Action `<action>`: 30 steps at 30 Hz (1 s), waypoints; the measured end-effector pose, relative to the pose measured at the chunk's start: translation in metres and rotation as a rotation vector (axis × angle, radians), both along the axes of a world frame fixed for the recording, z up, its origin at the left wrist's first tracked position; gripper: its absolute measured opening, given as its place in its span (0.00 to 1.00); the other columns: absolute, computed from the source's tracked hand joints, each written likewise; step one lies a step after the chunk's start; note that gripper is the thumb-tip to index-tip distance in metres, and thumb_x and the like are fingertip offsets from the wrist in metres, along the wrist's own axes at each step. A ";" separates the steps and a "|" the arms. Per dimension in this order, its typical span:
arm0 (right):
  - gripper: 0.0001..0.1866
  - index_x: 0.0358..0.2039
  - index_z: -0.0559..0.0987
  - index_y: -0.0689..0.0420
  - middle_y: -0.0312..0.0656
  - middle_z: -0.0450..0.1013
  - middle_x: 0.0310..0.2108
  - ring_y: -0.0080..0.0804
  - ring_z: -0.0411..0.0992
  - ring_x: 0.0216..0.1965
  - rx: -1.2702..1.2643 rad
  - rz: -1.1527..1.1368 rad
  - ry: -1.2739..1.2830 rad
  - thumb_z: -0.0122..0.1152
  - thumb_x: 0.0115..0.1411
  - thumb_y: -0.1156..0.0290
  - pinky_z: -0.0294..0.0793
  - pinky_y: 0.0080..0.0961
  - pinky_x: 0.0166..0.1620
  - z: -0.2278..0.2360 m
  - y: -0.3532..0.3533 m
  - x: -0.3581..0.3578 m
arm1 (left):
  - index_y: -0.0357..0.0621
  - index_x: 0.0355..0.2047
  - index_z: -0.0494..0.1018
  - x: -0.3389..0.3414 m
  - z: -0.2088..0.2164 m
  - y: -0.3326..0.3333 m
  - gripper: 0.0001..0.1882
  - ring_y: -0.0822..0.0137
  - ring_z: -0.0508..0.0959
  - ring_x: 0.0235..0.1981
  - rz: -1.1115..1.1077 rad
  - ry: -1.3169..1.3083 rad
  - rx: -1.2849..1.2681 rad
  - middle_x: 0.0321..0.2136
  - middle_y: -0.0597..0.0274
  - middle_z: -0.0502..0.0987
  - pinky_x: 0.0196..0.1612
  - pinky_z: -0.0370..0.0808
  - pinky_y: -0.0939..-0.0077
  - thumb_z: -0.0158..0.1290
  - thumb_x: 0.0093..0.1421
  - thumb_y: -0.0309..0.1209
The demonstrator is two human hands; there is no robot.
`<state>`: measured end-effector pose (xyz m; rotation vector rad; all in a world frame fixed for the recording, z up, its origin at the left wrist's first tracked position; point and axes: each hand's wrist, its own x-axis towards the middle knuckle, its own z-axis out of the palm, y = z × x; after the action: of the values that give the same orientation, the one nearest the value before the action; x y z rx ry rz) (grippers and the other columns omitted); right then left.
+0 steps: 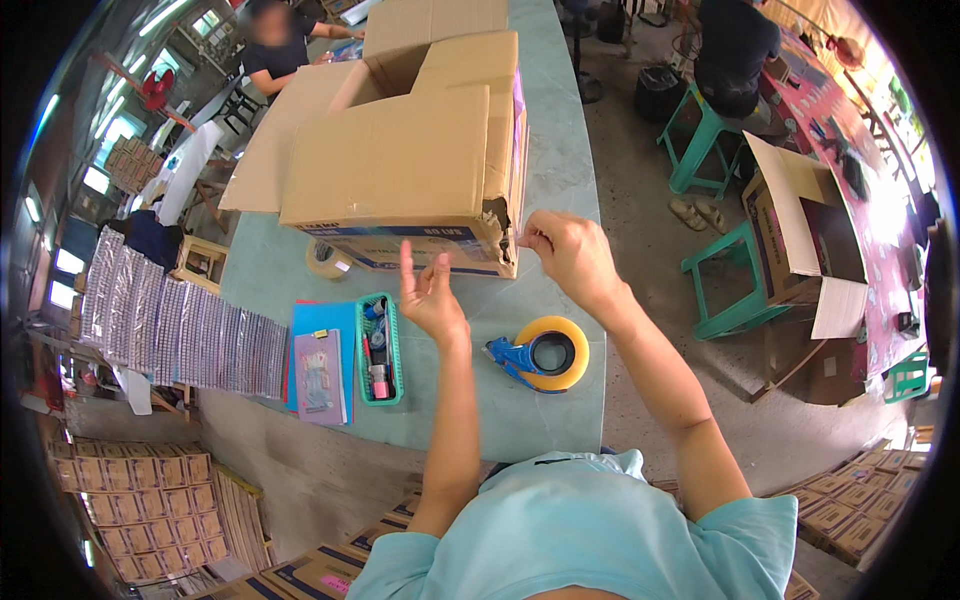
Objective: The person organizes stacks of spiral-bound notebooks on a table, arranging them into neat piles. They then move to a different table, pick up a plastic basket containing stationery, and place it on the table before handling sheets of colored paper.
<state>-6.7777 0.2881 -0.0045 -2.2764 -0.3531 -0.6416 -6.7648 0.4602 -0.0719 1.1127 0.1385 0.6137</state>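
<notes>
My right hand (570, 255) is raised at the torn front corner of a large open cardboard box (400, 160), thumb and forefinger pinched on what looks like a thin strip of clear tape (470, 237). The faint strip runs left across the box's front face toward my left hand (432, 295). That hand is held up with fingers apart and the index finger pointing upward, just in front of the box; I cannot tell whether it touches the strip. A blue tape dispenser with a tan roll (540, 352) lies on the table below my right hand.
On the pale green table (560, 170) sit a green basket of small items (379, 350), a blue folder with a booklet (320, 365) and a loose tape roll (328, 260). Another person (275, 40) sits at the far end. Green stools (735, 285) and an open box (800, 230) stand on the right.
</notes>
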 end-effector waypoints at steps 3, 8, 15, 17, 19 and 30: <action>0.07 0.26 0.74 0.60 0.44 0.72 0.19 0.41 0.72 0.22 0.025 0.031 0.009 0.63 0.47 0.75 0.70 0.30 0.25 0.001 -0.006 0.003 | 0.34 0.37 0.74 0.001 -0.002 0.001 0.10 0.71 0.76 0.33 -0.025 0.036 -0.004 0.32 0.57 0.77 0.42 0.73 0.78 0.58 0.53 0.21; 0.07 0.24 0.73 0.60 0.45 0.72 0.19 0.45 0.71 0.23 0.072 0.014 0.082 0.62 0.46 0.74 0.69 0.36 0.26 0.007 0.000 0.003 | 0.39 0.29 0.74 0.006 0.000 -0.001 0.05 0.68 0.74 0.40 0.013 0.057 -0.019 0.32 0.60 0.75 0.47 0.69 0.75 0.59 0.52 0.23; 0.08 0.23 0.72 0.59 0.44 0.71 0.19 0.43 0.71 0.22 0.066 0.008 0.002 0.63 0.46 0.72 0.68 0.35 0.25 -0.002 -0.007 0.005 | 0.49 0.26 0.76 0.014 -0.010 0.001 0.06 0.65 0.57 0.55 0.211 0.134 0.309 0.53 0.58 0.57 0.55 0.59 0.64 0.63 0.49 0.30; 0.08 0.23 0.73 0.58 0.43 0.71 0.19 0.40 0.70 0.21 0.054 -0.012 -0.011 0.64 0.46 0.72 0.68 0.32 0.24 -0.005 -0.008 0.007 | 0.49 0.25 0.76 0.019 -0.015 -0.001 0.07 0.62 0.55 0.55 0.262 0.097 0.380 0.55 0.57 0.54 0.55 0.57 0.63 0.64 0.47 0.31; 0.08 0.23 0.74 0.59 0.42 0.71 0.18 0.36 0.69 0.18 0.026 -0.037 -0.021 0.66 0.46 0.72 0.67 0.28 0.23 -0.004 -0.010 0.010 | 0.50 0.24 0.77 0.025 -0.018 -0.004 0.07 0.59 0.55 0.54 0.382 0.032 0.540 0.54 0.55 0.55 0.55 0.56 0.62 0.65 0.46 0.32; 0.10 0.23 0.75 0.56 0.37 0.71 0.18 0.32 0.70 0.21 -0.037 -0.003 -0.088 0.68 0.45 0.67 0.68 0.27 0.25 -0.010 -0.034 0.023 | 0.50 0.49 0.67 0.043 0.034 0.013 0.42 0.49 0.50 0.58 0.363 -0.386 1.126 0.56 0.46 0.51 0.57 0.49 0.45 0.71 0.31 0.44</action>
<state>-6.7546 0.2546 -0.0143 -2.2890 -0.4077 -0.7444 -6.7221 0.4728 -0.0378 2.0353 -0.4045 1.2931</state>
